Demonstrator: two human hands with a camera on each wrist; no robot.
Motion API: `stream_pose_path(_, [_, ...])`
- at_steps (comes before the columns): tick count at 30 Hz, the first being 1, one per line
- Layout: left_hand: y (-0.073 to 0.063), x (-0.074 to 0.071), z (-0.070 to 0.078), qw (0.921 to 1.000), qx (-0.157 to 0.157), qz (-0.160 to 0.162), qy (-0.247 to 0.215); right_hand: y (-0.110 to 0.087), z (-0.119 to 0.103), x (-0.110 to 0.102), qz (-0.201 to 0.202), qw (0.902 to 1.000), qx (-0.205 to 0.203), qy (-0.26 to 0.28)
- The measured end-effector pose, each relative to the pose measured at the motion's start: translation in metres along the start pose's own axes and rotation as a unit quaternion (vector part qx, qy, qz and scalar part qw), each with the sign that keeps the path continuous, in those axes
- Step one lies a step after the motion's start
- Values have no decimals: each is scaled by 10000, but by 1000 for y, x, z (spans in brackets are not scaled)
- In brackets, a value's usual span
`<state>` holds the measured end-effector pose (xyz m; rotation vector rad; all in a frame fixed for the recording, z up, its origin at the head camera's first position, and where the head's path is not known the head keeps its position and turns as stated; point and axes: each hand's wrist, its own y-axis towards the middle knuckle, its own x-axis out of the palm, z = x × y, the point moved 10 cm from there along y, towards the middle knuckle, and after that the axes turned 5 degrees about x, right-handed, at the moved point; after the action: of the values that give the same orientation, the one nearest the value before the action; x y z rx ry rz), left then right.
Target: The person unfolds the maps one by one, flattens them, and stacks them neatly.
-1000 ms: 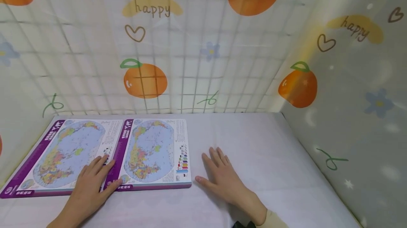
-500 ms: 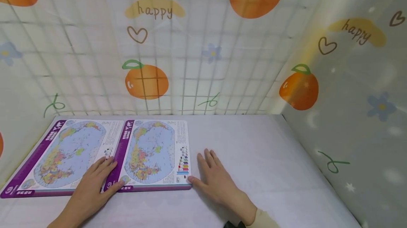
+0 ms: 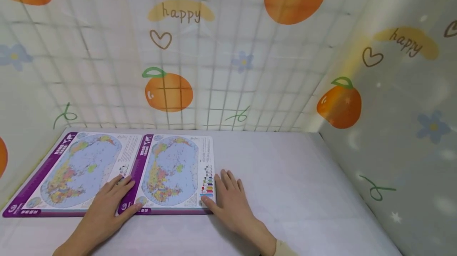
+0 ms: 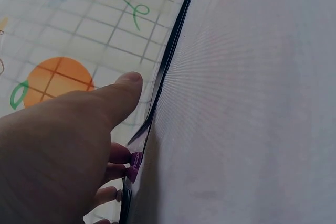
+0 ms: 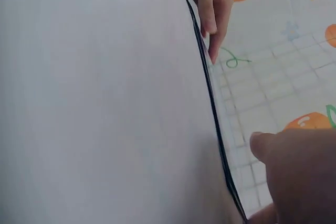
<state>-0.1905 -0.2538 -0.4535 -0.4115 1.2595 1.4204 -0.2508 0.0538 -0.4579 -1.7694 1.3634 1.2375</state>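
White tabletop [image 3: 285, 176]: bears the right map [image 3: 171, 169], left map [image 3: 76, 172] just left of it.
Left hand [image 3: 105, 204]: fingers extended, gripping nothing, over the right map's left edge.
Right hand [image 3: 233, 202]: relaxed, ungripped, at its right edge.
Map step: we judge hand placement; next calls for even side contact.
Map's right: tabletop gives us room.
Printed backdrop [image 3: 214, 62]: limits reach behind the right map.
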Motion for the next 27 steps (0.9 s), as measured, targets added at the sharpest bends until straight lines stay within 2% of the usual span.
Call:
stream_pose_path(6, [2, 7, -8, 9976, -404, -302, -466, -1, -4, 4, 216, 9997, -1, 117])
stream_pose_path(9, [3, 7, -9, 9944, -615, -338, -790, -1, -3, 6, 322, 9993, 9, 169])
stream_pose_path(15, [4, 4, -10, 9885, -923, -391, -1131, -1, -4, 4, 479, 9959, -61, 770])
stream_pose_path(22, [3, 3, -8, 9922, -656, -342, -999, -1, -6, -3, 661, 9887, -128, 1338])
stream_pose_path(27, [0, 8, -8, 9950, -419, -407, -813, -3, 0, -6, 671, 9772, 59, 2014])
